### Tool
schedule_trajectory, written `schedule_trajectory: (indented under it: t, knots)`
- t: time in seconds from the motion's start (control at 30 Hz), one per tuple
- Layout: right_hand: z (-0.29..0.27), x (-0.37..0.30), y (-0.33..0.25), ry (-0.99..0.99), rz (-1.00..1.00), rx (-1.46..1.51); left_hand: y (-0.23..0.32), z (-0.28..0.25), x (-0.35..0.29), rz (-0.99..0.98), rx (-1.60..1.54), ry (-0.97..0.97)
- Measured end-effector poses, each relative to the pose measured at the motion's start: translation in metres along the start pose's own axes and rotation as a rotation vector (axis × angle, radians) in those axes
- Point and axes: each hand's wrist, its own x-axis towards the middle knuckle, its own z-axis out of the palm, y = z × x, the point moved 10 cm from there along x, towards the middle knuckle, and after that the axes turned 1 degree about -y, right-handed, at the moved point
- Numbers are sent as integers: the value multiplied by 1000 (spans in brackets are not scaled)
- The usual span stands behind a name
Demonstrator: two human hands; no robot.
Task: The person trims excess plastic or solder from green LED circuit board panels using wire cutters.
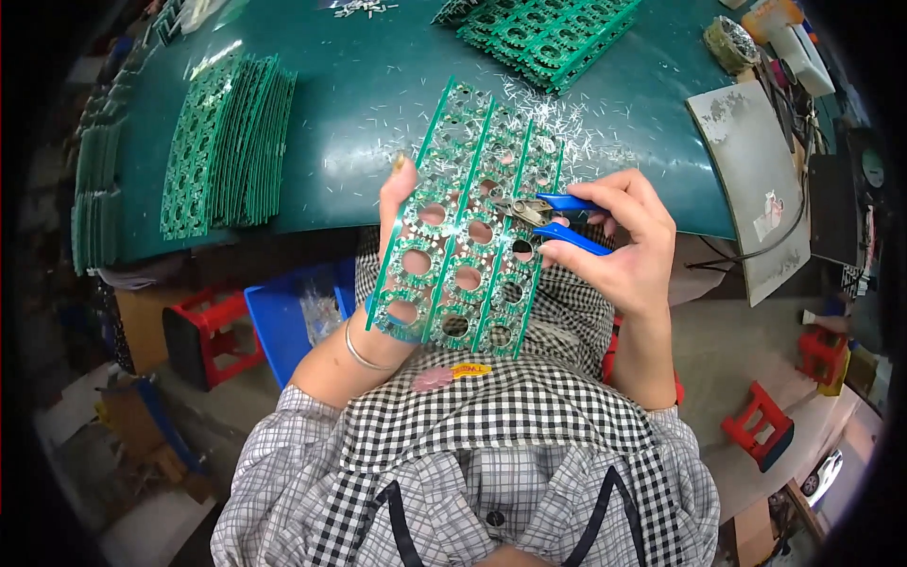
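A green circuit board panel (460,248) with rows of round cut-outs is held up and tilted above my lap. My left hand (397,203) grips it from behind along its left edge; the thumb shows at the edge, and part of the palm shows through the holes. In my right hand (628,241) is a pair of blue-handled side cutters (572,203), its handles spread between thumb and fingers. The cutter's metal jaws lie against the panel's face, right of its middle. Whether they grip a lead there is too small to tell.
A row of upright panels (227,146) stands at the left of the green table (359,123). More stacked panels (548,38) lie at the back. Clipped white bits (576,123) litter the tabletop. At right are a grey board (751,180) and a tape roll (730,44). A blue bin (293,317) sits below.
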Motion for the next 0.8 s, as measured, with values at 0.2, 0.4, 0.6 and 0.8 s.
schedule_trajectory:
  t: [0.2,0.4,0.6,0.8]
  knots:
    - [0,-4,2,-12,3,-78,-3,1,2,23,149,88]
    - [-5,-2,17,29,113,-1,-4,14,3,60,140,2]
    - [2,5,8,-13,56,-64,-6,16,1,-10,240,-88]
    - [3,6,4,10,19,-53,-7,15,3,16,135,-118]
